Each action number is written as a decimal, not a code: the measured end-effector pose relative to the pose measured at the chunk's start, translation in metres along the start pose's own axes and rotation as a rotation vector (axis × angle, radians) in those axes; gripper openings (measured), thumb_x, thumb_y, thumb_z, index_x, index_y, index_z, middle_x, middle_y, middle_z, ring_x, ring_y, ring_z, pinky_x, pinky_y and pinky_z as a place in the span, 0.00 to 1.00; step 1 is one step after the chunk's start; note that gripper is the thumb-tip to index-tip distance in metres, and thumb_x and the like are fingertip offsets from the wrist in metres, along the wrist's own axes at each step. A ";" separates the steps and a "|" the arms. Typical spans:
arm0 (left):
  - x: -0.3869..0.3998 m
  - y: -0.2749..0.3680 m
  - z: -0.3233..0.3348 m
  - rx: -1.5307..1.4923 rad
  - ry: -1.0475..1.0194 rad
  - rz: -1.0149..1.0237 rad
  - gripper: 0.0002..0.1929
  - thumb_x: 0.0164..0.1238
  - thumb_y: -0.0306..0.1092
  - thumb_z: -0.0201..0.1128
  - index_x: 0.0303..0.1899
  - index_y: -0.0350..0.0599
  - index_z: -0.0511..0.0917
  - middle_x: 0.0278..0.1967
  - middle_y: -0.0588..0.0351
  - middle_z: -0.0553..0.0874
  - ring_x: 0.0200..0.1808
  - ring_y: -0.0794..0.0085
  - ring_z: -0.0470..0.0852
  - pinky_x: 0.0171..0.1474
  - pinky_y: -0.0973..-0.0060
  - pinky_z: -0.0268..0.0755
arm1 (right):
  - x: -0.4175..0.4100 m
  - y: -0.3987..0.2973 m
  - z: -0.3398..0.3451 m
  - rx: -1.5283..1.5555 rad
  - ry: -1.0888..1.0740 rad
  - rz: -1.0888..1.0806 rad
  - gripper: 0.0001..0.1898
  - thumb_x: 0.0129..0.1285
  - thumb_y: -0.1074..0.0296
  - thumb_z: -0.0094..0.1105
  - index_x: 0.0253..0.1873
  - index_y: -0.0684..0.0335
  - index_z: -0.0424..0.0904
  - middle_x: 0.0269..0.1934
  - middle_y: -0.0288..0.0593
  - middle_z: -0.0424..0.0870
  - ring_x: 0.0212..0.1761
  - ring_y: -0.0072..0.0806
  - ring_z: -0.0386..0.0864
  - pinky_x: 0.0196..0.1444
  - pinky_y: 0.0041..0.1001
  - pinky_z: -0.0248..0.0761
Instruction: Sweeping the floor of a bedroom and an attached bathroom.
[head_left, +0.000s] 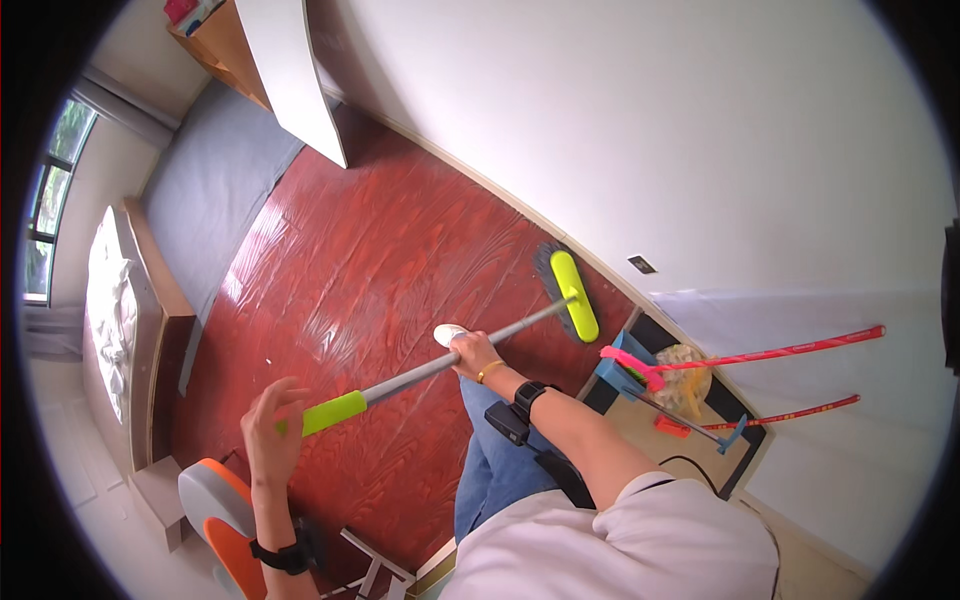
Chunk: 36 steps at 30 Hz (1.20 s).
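A long-handled floor brush (575, 296) with a lime-green head and dark bristles rests on the red wood floor beside the skirting of the wall. Its grey pole slants down to a lime-green grip (334, 412). My right hand (475, 355) is closed around the middle of the pole. At the grip's end, my left hand (274, 427) is raised with its fingers apart; whether it touches the grip is hard to tell. Right of my right arm, a pink broom (637, 367) and a blue dustpan (624, 358) stand by a plastic bag (681, 382).
A white panel (300, 82) stands at the upper left by a wooden cabinet (225, 52). A bed (150, 322) with white bedding is at the left. Near my left arm is a grey and orange chair (217, 499). Another red pole (795, 415) leans at the right.
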<state>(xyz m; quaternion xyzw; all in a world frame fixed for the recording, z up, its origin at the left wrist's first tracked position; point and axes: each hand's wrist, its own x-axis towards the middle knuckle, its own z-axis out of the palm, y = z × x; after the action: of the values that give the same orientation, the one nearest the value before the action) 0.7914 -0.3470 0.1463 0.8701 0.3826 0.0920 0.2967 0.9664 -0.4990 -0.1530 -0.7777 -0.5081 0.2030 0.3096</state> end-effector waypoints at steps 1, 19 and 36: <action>-0.001 -0.006 0.004 0.002 0.004 0.006 0.07 0.51 0.23 0.50 0.34 0.38 0.73 0.27 0.53 0.78 0.30 0.65 0.76 0.36 0.74 0.67 | -0.008 0.004 0.000 -0.030 -0.025 0.032 0.07 0.42 0.64 0.53 0.19 0.57 0.68 0.18 0.42 0.74 0.25 0.37 0.73 0.33 0.33 0.61; -0.145 -0.030 -0.118 -0.532 0.228 -0.992 0.19 0.57 0.42 0.54 0.43 0.36 0.70 0.32 0.48 0.80 0.32 0.65 0.78 0.30 0.73 0.69 | -0.005 -0.169 0.077 -0.050 -0.690 -0.326 0.03 0.43 0.67 0.51 0.25 0.56 0.72 0.23 0.38 0.77 0.31 0.31 0.76 0.39 0.32 0.58; -0.181 -0.130 0.006 -0.713 0.028 -1.229 0.16 0.58 0.35 0.50 0.42 0.32 0.71 0.29 0.51 0.79 0.32 0.74 0.77 0.34 0.83 0.68 | 0.025 -0.071 0.079 -0.341 -0.859 -0.389 0.02 0.44 0.65 0.53 0.27 0.49 0.73 0.22 0.31 0.77 0.31 0.25 0.75 0.38 0.32 0.54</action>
<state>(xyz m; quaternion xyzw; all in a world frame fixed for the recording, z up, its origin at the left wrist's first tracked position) 0.5895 -0.4109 0.0777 0.3453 0.7545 0.0386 0.5568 0.8795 -0.4337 -0.1619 -0.5543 -0.7511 0.3575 -0.0269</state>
